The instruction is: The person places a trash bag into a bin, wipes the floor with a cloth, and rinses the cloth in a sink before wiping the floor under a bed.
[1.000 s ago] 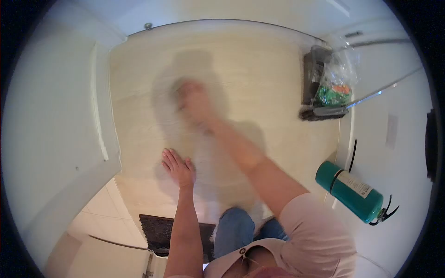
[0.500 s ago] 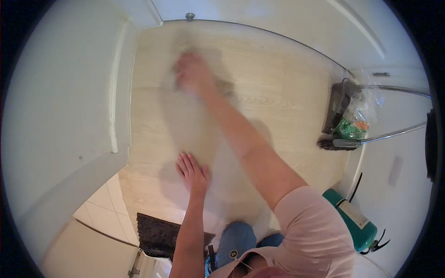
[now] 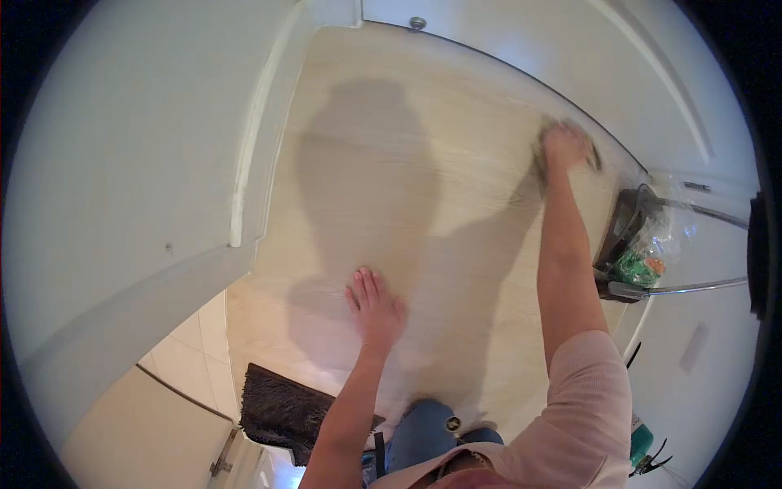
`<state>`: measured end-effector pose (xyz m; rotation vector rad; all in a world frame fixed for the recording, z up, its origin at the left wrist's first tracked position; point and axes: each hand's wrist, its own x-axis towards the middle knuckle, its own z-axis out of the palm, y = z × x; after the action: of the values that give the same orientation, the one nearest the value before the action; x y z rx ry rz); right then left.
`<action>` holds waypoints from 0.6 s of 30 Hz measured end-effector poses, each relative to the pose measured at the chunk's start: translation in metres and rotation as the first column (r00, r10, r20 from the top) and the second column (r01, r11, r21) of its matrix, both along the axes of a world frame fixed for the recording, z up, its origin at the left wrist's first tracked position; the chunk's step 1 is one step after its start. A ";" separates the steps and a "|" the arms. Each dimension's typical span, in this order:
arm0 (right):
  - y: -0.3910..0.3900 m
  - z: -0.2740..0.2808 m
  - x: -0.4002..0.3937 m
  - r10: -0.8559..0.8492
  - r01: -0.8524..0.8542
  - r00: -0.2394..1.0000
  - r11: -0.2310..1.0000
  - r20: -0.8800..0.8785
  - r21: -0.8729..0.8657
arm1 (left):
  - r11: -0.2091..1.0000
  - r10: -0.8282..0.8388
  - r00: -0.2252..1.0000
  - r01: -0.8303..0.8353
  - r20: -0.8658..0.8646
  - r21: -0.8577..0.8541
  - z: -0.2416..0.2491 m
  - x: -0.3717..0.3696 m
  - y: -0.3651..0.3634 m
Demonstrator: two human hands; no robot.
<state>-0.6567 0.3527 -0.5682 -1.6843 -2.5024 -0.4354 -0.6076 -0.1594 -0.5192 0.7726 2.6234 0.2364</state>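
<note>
My left hand (image 3: 376, 314) lies flat on the pale wood-look floor (image 3: 456, 269), fingers stretched out and holding nothing. Far out to the right, my right hand (image 3: 564, 147) presses down on the floor close to the base of the white door (image 3: 562, 49). Beneath its fingers is a dark greyish cloth (image 3: 594, 155), smeared by motion, with its edges showing on both sides of the hand. Most of the cloth is hidden under the palm.
A dustpan (image 3: 621, 224), a broom with a metal handle (image 3: 700, 286) and a clear plastic bag (image 3: 652, 253) stand at the right wall. A green fire extinguisher (image 3: 641, 440) is partly hidden by my sleeve. A dark shaggy mat (image 3: 281, 407) lies at lower left. A doorstop (image 3: 417, 23) sits at the top.
My right hand has swept with the cloth from the upper left of the floor across to the right. The view has shifted a little; my left hand still rests on the floor.
</note>
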 end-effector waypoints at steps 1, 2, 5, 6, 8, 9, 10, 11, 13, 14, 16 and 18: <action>-0.016 -0.006 -0.035 0.115 -0.114 0.993 0.993 -0.033 0.036 | 1.000 0.007 1.000 -0.007 0.021 0.002 0.002 -0.001 0.000; -0.041 -0.010 -0.076 0.231 -0.226 0.971 0.971 -0.063 0.076 | 1.000 0.015 0.999 -0.015 0.042 0.005 0.005 -0.003 0.002; -0.139 0.014 -0.179 0.501 -0.515 0.841 0.857 -0.204 -0.017 | 1.000 0.020 0.999 -0.020 0.048 0.013 0.005 -0.003 0.002; -0.173 0.021 -0.204 0.577 -0.592 0.798 0.804 -0.176 -0.051 | 1.000 0.015 0.999 -0.015 0.038 0.015 0.004 -0.003 0.002; -0.224 0.011 -0.244 0.760 -0.878 0.405 0.478 -0.509 0.014 | 1.000 0.012 1.000 -0.012 0.007 -0.019 0.004 -0.002 0.003; -0.257 0.041 -0.252 0.814 -0.880 0.403 0.470 -0.419 0.065 | 0.999 0.005 1.000 -0.005 -0.006 -0.036 0.004 -0.002 0.002; -0.276 0.037 -0.261 0.850 -0.931 0.283 0.355 -0.443 0.087 | 1.000 -0.008 1.000 0.007 -0.027 -0.028 0.003 -0.004 0.001; -0.290 0.032 -0.264 0.872 -0.966 0.160 0.235 -0.463 0.108 | 1.000 -0.019 0.999 0.018 -0.042 -0.019 0.004 -0.004 0.000; -0.322 0.050 -0.244 0.875 -0.982 0.183 0.137 -0.448 -0.133 | 1.000 -0.024 0.998 0.024 -0.056 0.003 0.005 0.000 0.002; -0.340 0.054 -0.221 0.874 -0.978 0.167 0.087 -0.456 -0.191 | 1.000 -0.021 0.998 0.022 -0.066 0.018 0.003 -0.001 0.002; -0.377 0.047 -0.163 0.846 -0.985 0.015 -0.080 -0.532 -0.156 | 0.999 -0.018 0.997 0.022 -0.078 0.045 0.003 0.000 0.001; -0.401 0.040 -0.107 0.735 -0.974 -0.146 -0.225 -0.662 -0.036 | 0.998 -0.016 0.995 0.023 -0.095 0.065 0.003 0.000 -0.001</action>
<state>-0.7636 -0.0482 -0.5285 0.6633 -2.6383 0.8674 -0.6080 -0.1602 -0.5164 0.8504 2.7069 0.2887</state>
